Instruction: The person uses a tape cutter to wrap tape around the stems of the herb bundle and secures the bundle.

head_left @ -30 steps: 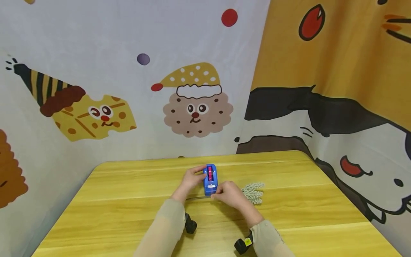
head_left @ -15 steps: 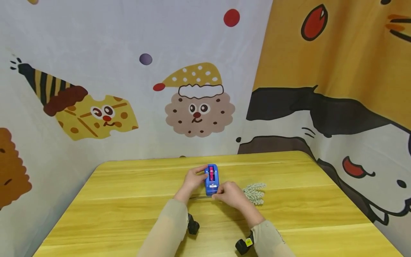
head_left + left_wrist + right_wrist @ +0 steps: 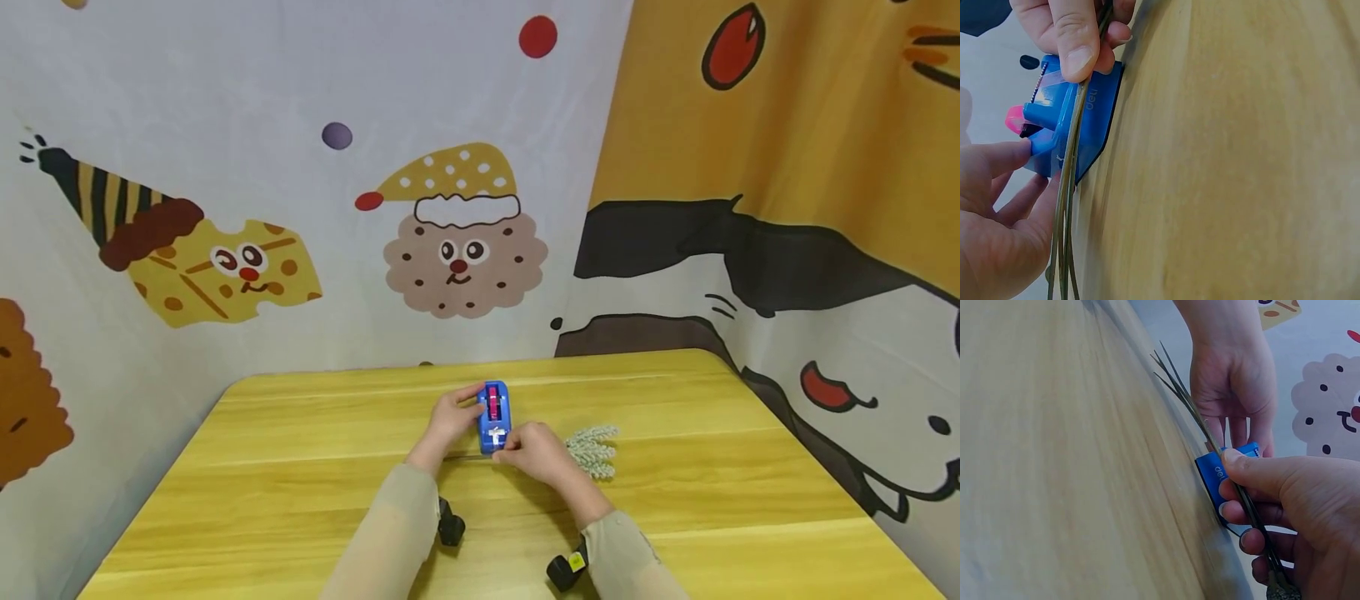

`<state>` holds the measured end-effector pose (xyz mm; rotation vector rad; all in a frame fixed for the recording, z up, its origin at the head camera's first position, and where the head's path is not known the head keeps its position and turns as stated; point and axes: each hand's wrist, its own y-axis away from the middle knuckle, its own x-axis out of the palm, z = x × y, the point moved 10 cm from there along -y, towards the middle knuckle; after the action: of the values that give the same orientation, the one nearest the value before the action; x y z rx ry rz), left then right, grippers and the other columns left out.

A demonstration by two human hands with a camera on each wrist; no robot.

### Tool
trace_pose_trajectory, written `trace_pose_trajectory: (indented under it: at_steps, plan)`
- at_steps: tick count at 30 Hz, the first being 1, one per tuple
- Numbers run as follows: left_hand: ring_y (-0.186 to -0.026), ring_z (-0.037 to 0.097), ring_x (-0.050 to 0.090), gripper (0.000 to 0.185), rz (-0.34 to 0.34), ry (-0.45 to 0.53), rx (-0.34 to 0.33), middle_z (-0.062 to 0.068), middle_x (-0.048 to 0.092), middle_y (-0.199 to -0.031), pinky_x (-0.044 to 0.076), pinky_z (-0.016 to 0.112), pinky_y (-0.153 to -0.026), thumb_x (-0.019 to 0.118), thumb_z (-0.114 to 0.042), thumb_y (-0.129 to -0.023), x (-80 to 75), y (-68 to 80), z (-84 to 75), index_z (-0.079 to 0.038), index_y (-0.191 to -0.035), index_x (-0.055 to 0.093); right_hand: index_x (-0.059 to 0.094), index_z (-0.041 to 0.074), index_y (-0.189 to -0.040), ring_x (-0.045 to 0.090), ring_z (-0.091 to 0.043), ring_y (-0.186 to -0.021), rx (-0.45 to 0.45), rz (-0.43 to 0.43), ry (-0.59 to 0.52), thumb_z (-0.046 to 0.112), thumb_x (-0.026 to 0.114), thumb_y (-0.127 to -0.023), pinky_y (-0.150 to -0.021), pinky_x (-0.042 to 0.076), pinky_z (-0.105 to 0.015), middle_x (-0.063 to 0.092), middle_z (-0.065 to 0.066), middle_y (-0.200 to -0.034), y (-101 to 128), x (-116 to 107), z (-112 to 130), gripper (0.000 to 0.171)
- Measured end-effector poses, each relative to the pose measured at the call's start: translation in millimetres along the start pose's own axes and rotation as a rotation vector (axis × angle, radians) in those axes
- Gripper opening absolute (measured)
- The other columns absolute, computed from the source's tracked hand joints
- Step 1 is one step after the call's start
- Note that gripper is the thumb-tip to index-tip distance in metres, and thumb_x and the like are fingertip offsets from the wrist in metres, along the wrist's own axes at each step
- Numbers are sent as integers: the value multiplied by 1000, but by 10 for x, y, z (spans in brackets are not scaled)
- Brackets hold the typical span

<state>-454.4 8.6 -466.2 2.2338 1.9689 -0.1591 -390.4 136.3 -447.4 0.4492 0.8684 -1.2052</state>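
Observation:
On the wooden table stands a blue tape dispenser (image 3: 486, 429) with a pink core (image 3: 1015, 119). My left hand (image 3: 447, 423) holds it from the left, thumb and fingers on its sides. My right hand (image 3: 542, 454) grips a bunch of thin dark stems (image 3: 1066, 212) between thumb and curled fingers, at the dispenser's near end. Clear tape (image 3: 1054, 78) runs past the toothed cutter toward the right thumb; its end is hidden there. The stems pass across the front of the dispenser. Their pale green sprig heads (image 3: 592, 452) stick out to the right of my right hand.
The wooden table (image 3: 300, 483) stretches around both hands. A cartoon-printed curtain (image 3: 300, 67) hangs behind it and along its sides. Black wrist devices (image 3: 451, 527) sit below both sleeves.
Both hands stay nearly in place on the dispenser and stems. The bright glint on the tape near the cutter now reaches further toward my right hand. The view shifts slightly.

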Motion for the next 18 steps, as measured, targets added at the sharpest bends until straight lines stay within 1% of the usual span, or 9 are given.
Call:
trace_pose_trajectory:
  at_steps: [7, 13, 18]
  plan:
    - [-118, 34, 56, 39, -2, 10, -12, 17, 50, -140, 52, 35, -88, 61, -3, -93, -15, 30, 16, -9, -132, 60, 65, 16, -61, 39, -4, -48, -8, 5, 23, 27, 78, -83, -44, 32, -21, 54, 11, -56, -7, 36, -4, 27]
    - [-116, 31, 58, 38, -14, -6, -7, 15, 52, -139, 52, 34, -87, 61, -4, -94, -16, 20, -9, -11, -131, 61, 61, 18, -58, 38, -4, -47, -25, -40, 59, 27, 78, -82, -44, 32, -21, 52, 11, -55, -6, 1, 4, 31]
    - [-114, 31, 59, 39, -5, 11, -1, 16, 52, -138, 53, 33, -86, 61, -2, -94, -1, 10, -31, -9, -132, 61, 60, 19, -58, 39, -4, -48, -11, -57, 86, 29, 78, -82, -44, 33, -22, 51, 11, -56, 4, -9, -10, 32]
